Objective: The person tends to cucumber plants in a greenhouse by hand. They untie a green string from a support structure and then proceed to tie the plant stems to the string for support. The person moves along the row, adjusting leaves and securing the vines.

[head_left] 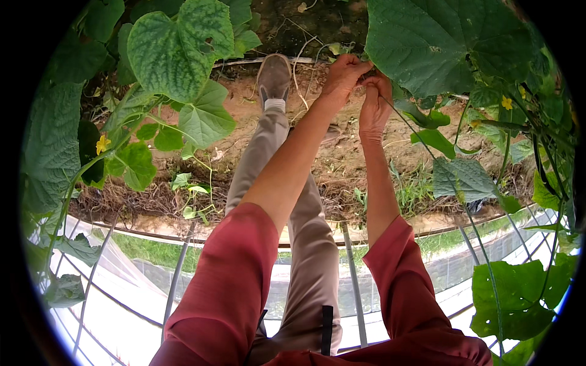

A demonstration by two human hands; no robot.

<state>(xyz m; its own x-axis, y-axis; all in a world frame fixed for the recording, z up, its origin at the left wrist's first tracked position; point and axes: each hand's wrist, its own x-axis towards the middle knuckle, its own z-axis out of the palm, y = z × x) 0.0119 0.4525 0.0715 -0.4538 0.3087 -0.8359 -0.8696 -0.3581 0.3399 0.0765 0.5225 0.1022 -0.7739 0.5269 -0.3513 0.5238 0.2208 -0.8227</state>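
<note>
My left hand (343, 76) and my right hand (375, 108) meet beside a large dark green leaf (427, 46), fingertips close together. The fingers of my left hand are curled in a pinch; what lies between them is too small to make out. My right hand is also pinched closed, and a thin vine stem (410, 127) runs from its fingers down to the right, toward a drooping leaf (464, 180). Smaller leaves (427, 116) hang just right of my right hand.
Leafy vines with yellow flowers (102, 144) crowd the left, and more vines with a yellow flower (506, 102) stand at the right. My shoe (274, 76) rests on brown soil (241, 91) strewn with dry roots. Metal poles (354, 287) and sheeting (146, 268) lie behind.
</note>
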